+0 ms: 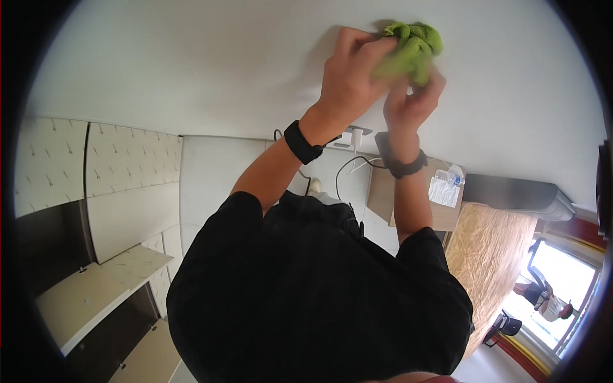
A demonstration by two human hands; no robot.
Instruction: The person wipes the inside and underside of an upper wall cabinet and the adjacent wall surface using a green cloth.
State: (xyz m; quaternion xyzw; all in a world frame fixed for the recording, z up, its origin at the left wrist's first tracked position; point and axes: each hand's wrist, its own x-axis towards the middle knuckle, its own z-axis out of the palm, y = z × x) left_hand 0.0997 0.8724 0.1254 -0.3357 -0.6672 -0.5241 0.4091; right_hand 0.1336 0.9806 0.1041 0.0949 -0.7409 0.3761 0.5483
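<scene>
A bunched green cloth point(419, 45) is up against the white wall point(230, 62), partly blurred. My left hand point(354, 74) grips it from the left with bent fingers, casting a shadow on the wall. Lower and to the right, my right hand point(415, 103) has its fingers closed on the cloth's lower part. Some of my fingertips are hidden behind the folds. Each wrist wears a black band.
Low on the wall, a white plug point(356, 137) sits in an outlet, with cables trailing down. A bedside table point(383, 191) holds a plastic bottle point(448, 177) and white paper point(444, 192). Right is a bed point(493, 239); left, an open cabinet point(134, 220). A person point(550, 306) is by the window.
</scene>
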